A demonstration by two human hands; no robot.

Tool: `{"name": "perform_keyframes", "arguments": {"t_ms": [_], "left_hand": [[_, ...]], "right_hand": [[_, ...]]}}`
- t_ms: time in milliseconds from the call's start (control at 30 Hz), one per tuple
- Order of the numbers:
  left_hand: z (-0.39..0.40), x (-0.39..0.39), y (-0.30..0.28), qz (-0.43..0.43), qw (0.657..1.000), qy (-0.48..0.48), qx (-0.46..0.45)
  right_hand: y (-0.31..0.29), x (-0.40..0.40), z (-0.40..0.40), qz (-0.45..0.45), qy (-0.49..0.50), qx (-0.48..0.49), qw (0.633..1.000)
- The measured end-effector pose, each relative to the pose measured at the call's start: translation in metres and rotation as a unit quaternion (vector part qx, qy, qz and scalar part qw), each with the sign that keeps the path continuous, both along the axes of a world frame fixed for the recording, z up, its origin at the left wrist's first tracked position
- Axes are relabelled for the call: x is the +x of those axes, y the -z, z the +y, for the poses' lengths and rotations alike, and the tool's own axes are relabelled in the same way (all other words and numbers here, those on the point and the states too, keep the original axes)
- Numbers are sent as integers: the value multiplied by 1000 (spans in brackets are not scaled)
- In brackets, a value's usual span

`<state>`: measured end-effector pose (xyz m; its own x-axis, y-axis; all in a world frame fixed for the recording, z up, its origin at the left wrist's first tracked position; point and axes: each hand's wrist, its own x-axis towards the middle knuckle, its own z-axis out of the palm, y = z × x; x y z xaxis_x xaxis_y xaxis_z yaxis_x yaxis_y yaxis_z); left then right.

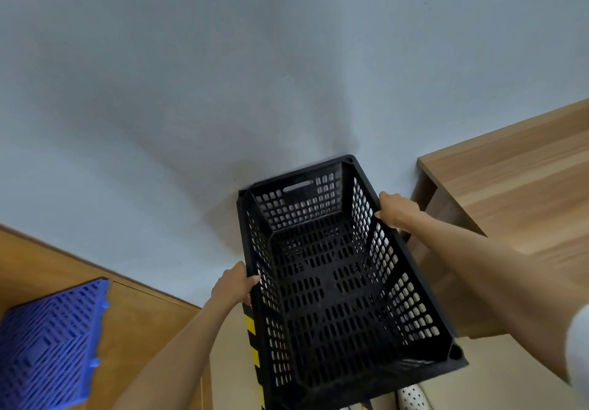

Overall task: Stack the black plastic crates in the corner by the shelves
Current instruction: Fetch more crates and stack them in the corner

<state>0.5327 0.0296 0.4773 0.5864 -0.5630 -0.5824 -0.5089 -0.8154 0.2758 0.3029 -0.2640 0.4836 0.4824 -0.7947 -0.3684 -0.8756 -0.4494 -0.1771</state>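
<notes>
**Head view: one black crate held at both long rims, near the wall**

Count, left to right: one blue perforated panel [47, 342]; one left hand [234, 283]; one black crate [338, 282]; one right hand [396, 208]; one wooden shelf unit [510, 192]. Only one black crate can be made out; whether another sits beneath it cannot be told.

Blue panel: lies flat at lower left on a wooden surface [143, 314], slotted all over, with small tabs on its right edge.

Left hand: forearm bare, reaching up from the bottom edge. Palm against the outside of the crate's left long wall, about midway along; thumb hooked over the rim, remaining fingers hidden behind the wall. Closed grip on the rim.

Crate: rectangular, open top facing the camera, empty, walls and floor perforated. Handle slot visible in the far short wall. Far end sits close to the wall [223, 74]; contact cannot be confirmed. A strip of yellow-and-black hazard tape [251, 330] shows just beside the lower left wall, partly covered by the crate.

Right hand: forearm bare, entering from the right edge, with a bit of white sleeve [578, 346] at the frame edge. Fingers wrapped over the right long rim toward the far end, gripping it.

Room: plain pale blue-grey wall fills the upper frame. Light wood-grain shelf unit on the right, just beside the crate. A white dotted object [412, 398] shows at the bottom edge, unidentified.
</notes>
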Motion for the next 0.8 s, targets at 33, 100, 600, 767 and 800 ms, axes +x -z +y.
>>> {"name": "perform_keyframes", "arguments": {"t_ms": [33, 100, 600, 767, 800], "left_hand": [[2, 0, -1, 0, 1000, -6, 2], [7, 0, -1, 2, 1000, -21, 0], [0, -11, -17, 69, 997, 19, -17], [-11, -15, -27, 71, 997, 19, 36], [-12, -15, -26, 59, 997, 22, 40]], "right_hand": [[1, 5, 0, -8, 2, -2, 1000], [4, 16, -1, -19, 9, 10, 1000], [7, -42, 17, 32, -3, 59, 998], [4, -53, 29, 51, -31, 36, 998], [2, -55, 29, 53, -34, 30, 998]]}}
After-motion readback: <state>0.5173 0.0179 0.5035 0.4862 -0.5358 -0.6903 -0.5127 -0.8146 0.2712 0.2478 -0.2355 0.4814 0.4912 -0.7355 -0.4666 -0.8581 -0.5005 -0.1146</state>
